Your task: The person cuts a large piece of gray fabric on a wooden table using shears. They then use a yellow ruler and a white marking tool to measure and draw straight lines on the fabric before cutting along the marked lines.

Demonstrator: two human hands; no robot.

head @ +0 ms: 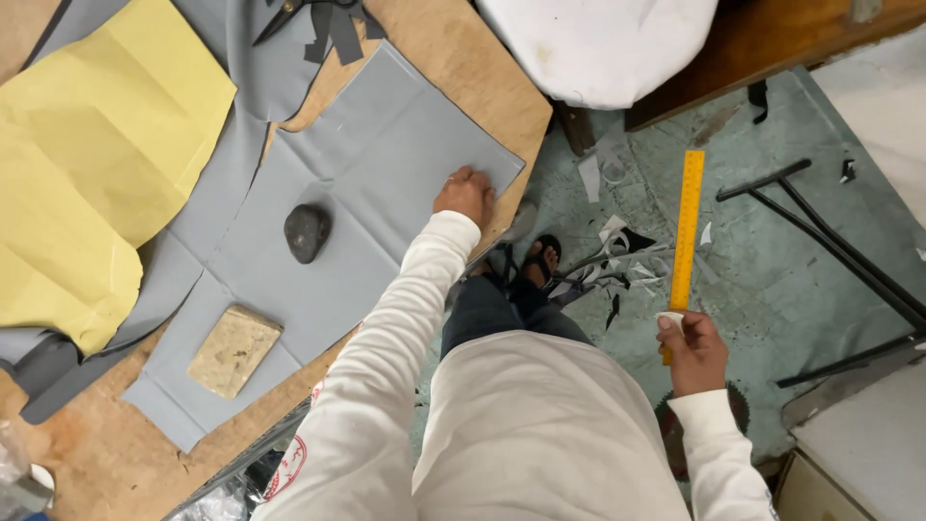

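1. A dark stone (pixel 307 233) and a tan block (pixel 233 350) are sitting on the grey fabric (pixel 386 164) at centre-left, leaving its upper right part open.
2. Yellow paper (pixel 92 154) is filling the worktop's (pixel 463 58) upper left.
3. Scissors (pixel 289 12) are lying at the top edge.

The flat grey cloth panel (pixel 376 183) looks matt and smooth, creased in faint straight folds, on a bare, scuffed plywood tabletop (pixel 453 58). On the cloth lie a dark rounded stone (pixel 307 232), dull and pitted, and at its 7 o'clock a rough tan stone block (pixel 233 350). The large yellow paper sheet (pixel 96 154) is matt and wrinkled. The long yellow ruler (pixel 687 227) looks smooth.
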